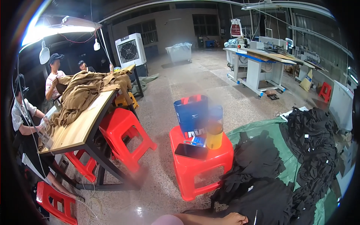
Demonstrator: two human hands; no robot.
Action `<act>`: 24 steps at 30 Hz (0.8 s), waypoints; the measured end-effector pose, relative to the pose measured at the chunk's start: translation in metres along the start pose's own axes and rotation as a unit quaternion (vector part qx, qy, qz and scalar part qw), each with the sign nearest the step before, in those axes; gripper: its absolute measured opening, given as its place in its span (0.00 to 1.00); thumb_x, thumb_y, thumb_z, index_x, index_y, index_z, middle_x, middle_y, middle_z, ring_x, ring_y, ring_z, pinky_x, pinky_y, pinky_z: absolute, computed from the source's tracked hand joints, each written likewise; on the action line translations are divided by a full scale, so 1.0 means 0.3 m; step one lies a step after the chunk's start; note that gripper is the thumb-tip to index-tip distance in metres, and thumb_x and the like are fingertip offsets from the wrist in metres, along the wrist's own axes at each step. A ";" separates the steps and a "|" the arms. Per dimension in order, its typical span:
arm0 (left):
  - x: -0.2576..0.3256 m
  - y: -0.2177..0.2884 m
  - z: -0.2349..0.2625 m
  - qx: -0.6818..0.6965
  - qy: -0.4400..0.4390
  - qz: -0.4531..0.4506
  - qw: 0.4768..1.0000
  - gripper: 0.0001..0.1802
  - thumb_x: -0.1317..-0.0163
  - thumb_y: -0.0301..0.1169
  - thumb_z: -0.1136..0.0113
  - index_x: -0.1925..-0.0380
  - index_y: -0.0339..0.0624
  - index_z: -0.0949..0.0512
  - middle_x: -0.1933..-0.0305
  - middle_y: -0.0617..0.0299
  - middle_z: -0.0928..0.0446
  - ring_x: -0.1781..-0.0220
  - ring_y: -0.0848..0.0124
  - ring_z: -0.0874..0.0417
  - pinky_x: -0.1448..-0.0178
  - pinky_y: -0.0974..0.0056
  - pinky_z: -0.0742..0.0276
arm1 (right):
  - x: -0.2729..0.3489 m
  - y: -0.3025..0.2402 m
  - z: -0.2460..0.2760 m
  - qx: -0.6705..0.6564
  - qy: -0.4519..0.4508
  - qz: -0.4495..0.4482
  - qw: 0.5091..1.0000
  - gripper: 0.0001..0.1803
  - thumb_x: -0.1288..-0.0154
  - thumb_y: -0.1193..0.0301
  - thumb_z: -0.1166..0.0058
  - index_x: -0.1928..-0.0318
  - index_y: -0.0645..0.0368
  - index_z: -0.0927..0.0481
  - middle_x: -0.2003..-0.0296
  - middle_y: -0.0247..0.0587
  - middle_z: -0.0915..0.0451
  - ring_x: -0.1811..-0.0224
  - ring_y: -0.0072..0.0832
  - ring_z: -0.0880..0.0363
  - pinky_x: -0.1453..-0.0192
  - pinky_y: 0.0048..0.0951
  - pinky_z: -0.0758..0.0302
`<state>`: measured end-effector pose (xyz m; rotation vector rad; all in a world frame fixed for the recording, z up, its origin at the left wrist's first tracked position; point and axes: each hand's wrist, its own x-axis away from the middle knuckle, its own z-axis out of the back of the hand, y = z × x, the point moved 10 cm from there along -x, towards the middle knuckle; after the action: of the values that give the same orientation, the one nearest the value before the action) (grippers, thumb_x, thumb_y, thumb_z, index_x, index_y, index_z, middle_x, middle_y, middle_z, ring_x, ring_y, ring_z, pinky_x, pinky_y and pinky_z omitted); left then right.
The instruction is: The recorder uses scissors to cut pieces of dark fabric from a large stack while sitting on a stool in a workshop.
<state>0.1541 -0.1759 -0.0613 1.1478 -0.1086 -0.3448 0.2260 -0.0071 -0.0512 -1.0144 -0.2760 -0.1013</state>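
Note:
My left hand (236, 218) comes in at the lower edge with its fingers curled down onto a black garment (258, 198). The cloth lies dark and folded in front of me, and the fingertips pinch it near its edge. Just right of that hand a thin, shiny metal point (256, 216) sticks up; the rest of it is cut off by the frame. My right hand is out of sight. More black garments (311, 138) with small white labels lie heaped on a green sheet (279, 144) to the right.
Ahead, a red stool (202, 161) bears a phone (191, 150), a blue bag (191, 114) and a bottle with yellow liquid (215, 135). At left, people handle brown cloth (82, 93) at a wooden table (77, 138). Sewing machines (272, 43) stand at the far right.

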 end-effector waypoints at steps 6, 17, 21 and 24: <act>-0.006 0.017 0.015 -0.007 -0.004 -0.002 1.000 0.12 0.45 0.28 0.44 0.62 0.45 0.16 0.66 0.57 0.15 0.64 0.59 0.13 0.58 0.59 0.19 | 0.014 0.015 0.005 -0.005 0.041 0.050 0.998 0.23 0.31 0.64 0.41 0.41 0.63 0.25 0.54 0.48 0.18 0.52 0.32 0.20 0.46 0.29 0.26; -0.017 0.391 0.855 0.089 0.312 -0.219 0.920 0.11 0.33 0.25 0.45 0.52 0.37 0.26 0.61 0.56 0.18 0.58 0.69 0.17 0.53 0.63 0.20 | 0.022 -0.064 0.051 -0.054 0.090 0.111 0.988 0.22 0.32 0.63 0.40 0.44 0.64 0.22 0.59 0.51 0.15 0.56 0.29 0.17 0.49 0.29 0.24; 0.344 0.718 1.407 0.203 0.601 -0.379 0.674 0.46 0.28 0.34 0.49 0.24 0.58 0.71 0.46 0.42 0.22 0.54 0.60 0.16 0.51 0.57 0.17 | 0.020 -0.105 0.066 0.039 0.067 0.031 0.996 0.21 0.32 0.64 0.40 0.44 0.65 0.22 0.59 0.50 0.15 0.55 0.28 0.18 0.48 0.28 0.24; 0.424 0.728 1.429 0.199 0.598 -0.396 0.668 0.44 0.28 0.37 0.48 0.24 0.61 0.67 0.45 0.42 0.23 0.53 0.61 0.16 0.51 0.58 0.17 | -0.002 -0.086 0.052 0.018 0.069 0.096 0.993 0.21 0.32 0.63 0.40 0.44 0.63 0.21 0.59 0.52 0.15 0.55 0.32 0.16 0.49 0.29 0.23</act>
<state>0.2092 -0.5119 0.3016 1.6173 1.6125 -0.2575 0.2171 -0.0074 -0.0223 -0.9889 -0.0525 0.0078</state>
